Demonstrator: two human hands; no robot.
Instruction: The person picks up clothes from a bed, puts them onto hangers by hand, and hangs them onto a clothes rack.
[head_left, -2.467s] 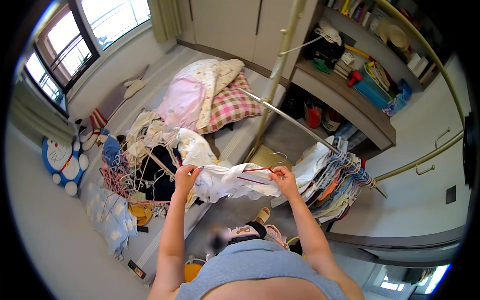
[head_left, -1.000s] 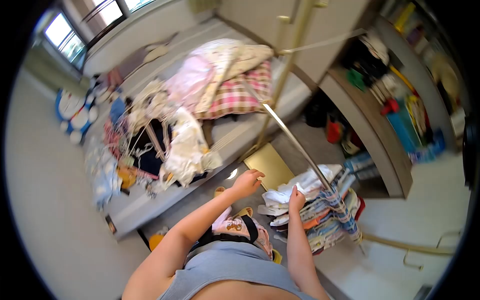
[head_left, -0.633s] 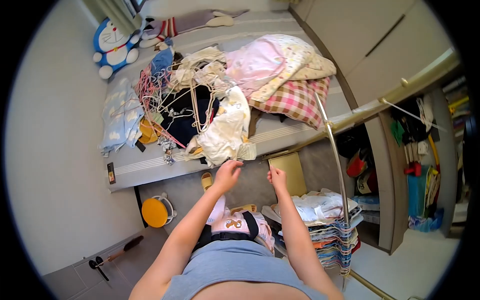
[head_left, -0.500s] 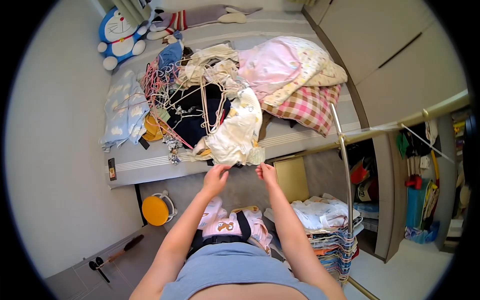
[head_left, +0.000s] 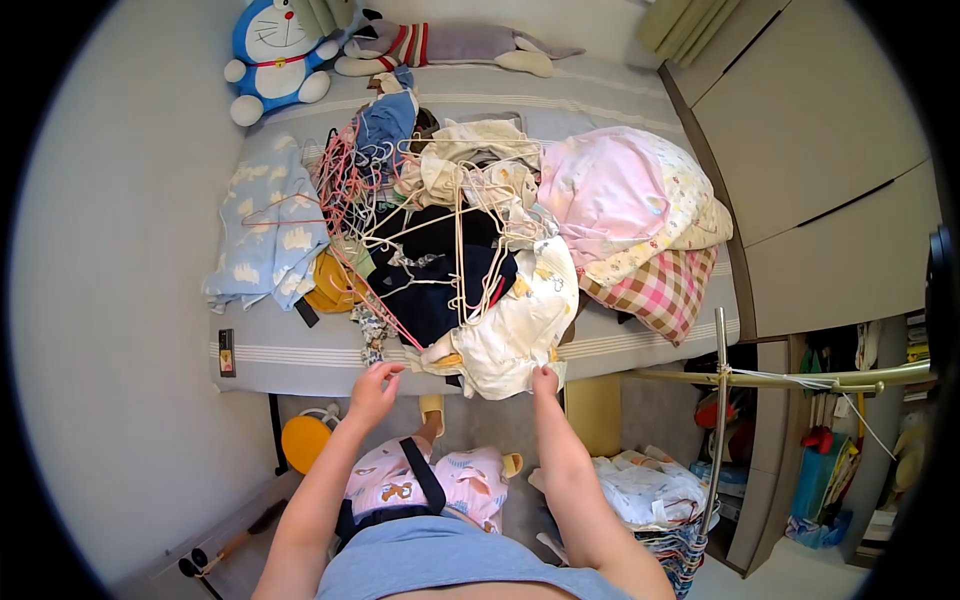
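Observation:
A white garment with yellow patches (head_left: 505, 345) hangs over the front edge of the bed. My right hand (head_left: 545, 382) is closed on its lower right edge. My left hand (head_left: 372, 390) is just in front of the bed edge, left of that garment, its fingers apart and nothing visible in them. Behind the garment lies a dark navy piece of clothing (head_left: 425, 300) with white hangers (head_left: 462, 245) across it. Pink hangers (head_left: 345, 165) are heaped to the left, partly tangled together.
A light blue patterned cloth (head_left: 265, 225) lies at left, a pink blanket (head_left: 605, 190) and a checked pillow (head_left: 665, 290) at right. Plush toys (head_left: 280, 60) sit at the back. On the floor side are a yellow stool (head_left: 308, 443), a metal rail (head_left: 718, 420) and stacked clothes on hangers (head_left: 655, 495).
The view has shifted, so the bed appears lower and further right. My left hand has moved left, away from the white garment, while my right hand stays at its edge.

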